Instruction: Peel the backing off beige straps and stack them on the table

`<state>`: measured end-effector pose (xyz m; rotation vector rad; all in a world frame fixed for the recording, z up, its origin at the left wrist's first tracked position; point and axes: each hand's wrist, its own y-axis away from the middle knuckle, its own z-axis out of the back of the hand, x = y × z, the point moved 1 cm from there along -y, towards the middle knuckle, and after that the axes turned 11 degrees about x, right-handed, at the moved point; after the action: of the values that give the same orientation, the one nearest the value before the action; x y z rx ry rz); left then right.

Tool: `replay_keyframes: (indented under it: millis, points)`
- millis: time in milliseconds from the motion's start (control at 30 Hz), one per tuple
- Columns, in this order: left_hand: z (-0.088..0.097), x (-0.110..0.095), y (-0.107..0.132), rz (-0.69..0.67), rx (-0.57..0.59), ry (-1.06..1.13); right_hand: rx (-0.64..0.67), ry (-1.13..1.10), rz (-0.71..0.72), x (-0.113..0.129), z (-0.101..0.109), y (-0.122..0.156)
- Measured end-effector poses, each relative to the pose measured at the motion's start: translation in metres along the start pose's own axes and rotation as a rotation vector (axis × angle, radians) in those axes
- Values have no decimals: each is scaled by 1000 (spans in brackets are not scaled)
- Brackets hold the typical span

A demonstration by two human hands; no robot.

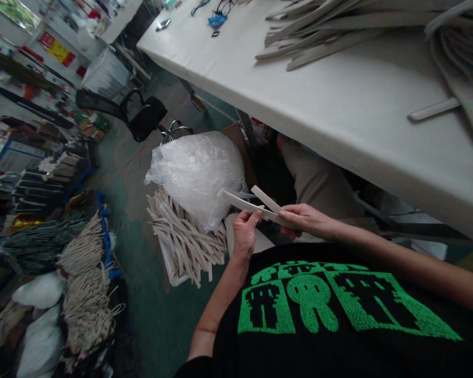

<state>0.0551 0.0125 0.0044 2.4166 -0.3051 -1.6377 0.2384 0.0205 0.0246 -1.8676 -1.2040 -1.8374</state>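
A pale beige fabric strap [268,200] stretches between my two hands above my lap. My left hand [245,231] pinches it between thumb and fingers, and one end sticks out past them to the upper left. Closed on the strap further right is my right hand [299,218], with a second length jutting up beside its thumb. Whether the two lengths are one folded piece I cannot tell. Just beyond the left hand lies a heap of similar straps [185,236] in a white tray [178,281]. A clear plastic bag [201,168] bulges over that heap.
A white-covered table [319,115] runs along the right, with bundles of straps [339,26] and a single strap [433,110] on it. A black office chair [142,115] stands beyond the bag. Piles of cords [86,304] lie on the left.
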Motion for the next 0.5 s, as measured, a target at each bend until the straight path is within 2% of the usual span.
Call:
replay_keyframes:
  millis: [167, 267, 400, 500]
  points:
    - [8, -9, -4, 87, -70, 186, -41, 187, -8, -10, 4, 30]
    - [6, -8, -2, 153, -92, 252, -91, 315, -45, -8, 0, 45]
    - [-12, 1, 8, 236, 8, 281, -197, 455, -80, 3, -6, 31]
    - [-18, 4, 12, 251, 82, 262, -178, 501, -45, 12, -3, 19]
